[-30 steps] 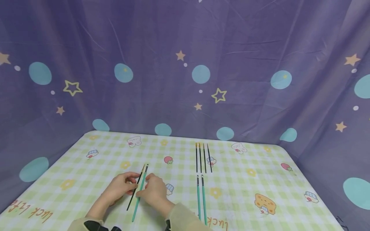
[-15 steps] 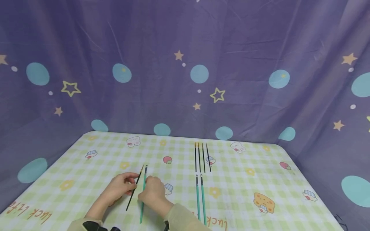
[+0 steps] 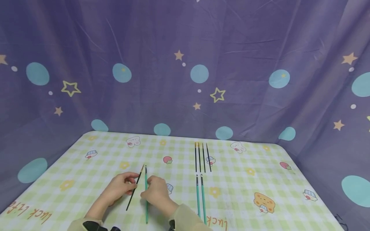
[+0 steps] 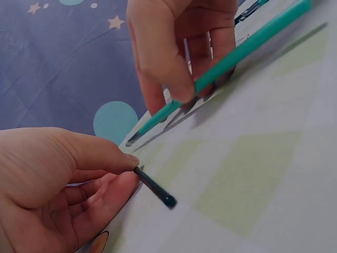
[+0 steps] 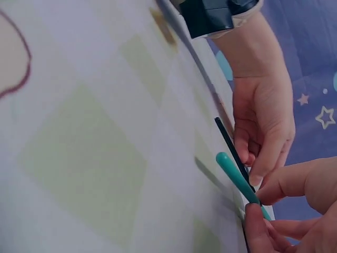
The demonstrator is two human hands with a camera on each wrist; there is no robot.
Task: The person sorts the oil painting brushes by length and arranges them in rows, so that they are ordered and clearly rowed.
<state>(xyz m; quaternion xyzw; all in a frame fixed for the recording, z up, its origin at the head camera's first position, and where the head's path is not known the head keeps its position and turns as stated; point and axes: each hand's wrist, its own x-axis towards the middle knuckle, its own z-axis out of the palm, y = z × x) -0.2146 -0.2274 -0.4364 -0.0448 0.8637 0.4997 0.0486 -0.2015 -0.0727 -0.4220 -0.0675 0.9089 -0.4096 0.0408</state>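
In the head view, my left hand [image 3: 119,188] pinches a thin black paintbrush [image 3: 131,200] between thumb and fingers, its bristles slanting away to the right. My right hand [image 3: 157,192], just beside it, pinches a teal paintbrush [image 3: 146,212] around mid-handle, nearly straight up and down in this view. The left wrist view shows the teal handle [image 4: 253,46] held over the cloth with its shadow alongside, and the black handle's end [image 4: 167,200] poking out below my left thumb. Seen from the right wrist, the teal handle's rounded end [image 5: 223,158] overlaps the black brush [image 5: 226,132].
Right of my hands, several black paintbrushes [image 3: 200,160] lie side by side towards the back. Two teal paintbrushes [image 3: 203,199] lie in front of them. A green-checked cloth [image 3: 231,179] covers the table, and a purple curtain [image 3: 162,106] hangs behind it.
The teal paintbrush has swung from a slant to nearly straight and shifted right, away from the black one. My right hand has moved slightly right with it; the left has stayed put.
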